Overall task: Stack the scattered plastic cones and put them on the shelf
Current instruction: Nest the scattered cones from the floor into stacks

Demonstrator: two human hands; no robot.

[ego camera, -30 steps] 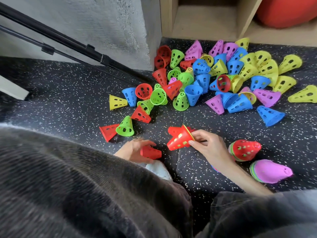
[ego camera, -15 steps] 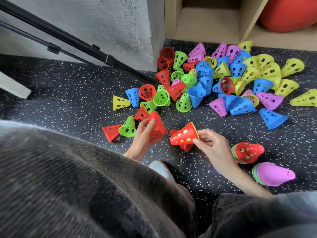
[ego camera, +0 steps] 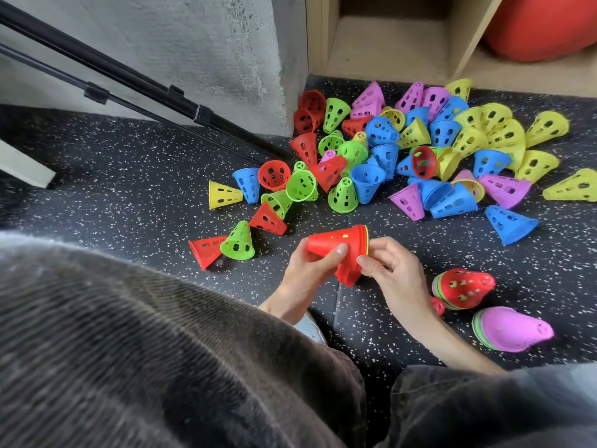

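Both hands hold a red stack of cones (ego camera: 342,248) just above the dark speckled floor. My left hand (ego camera: 307,270) grips its narrow end, thumb on top. My right hand (ego camera: 392,270) pinches the wide rim, where a yellow edge shows. Many scattered cones (ego camera: 387,156) in red, green, blue, yellow and pink lie in a heap beyond. A lone red cone (ego camera: 206,250) and a green cone (ego camera: 239,242) lie left of my hands. Two finished stacks lie at the right: a red-topped stack (ego camera: 463,287) and a pink-topped stack (ego camera: 513,328). The wooden shelf (ego camera: 387,40) stands at the back.
Black tripod legs (ego camera: 145,88) slant across the floor at the left in front of a grey wall. A large red object (ego camera: 542,24) fills the shelf's right compartment. My dark trouser legs (ego camera: 145,350) cover the lower part of the view.
My left hand picked up a red cone from the floor and brought it onto the red stack held by my right hand. The two now sit together between both hands.
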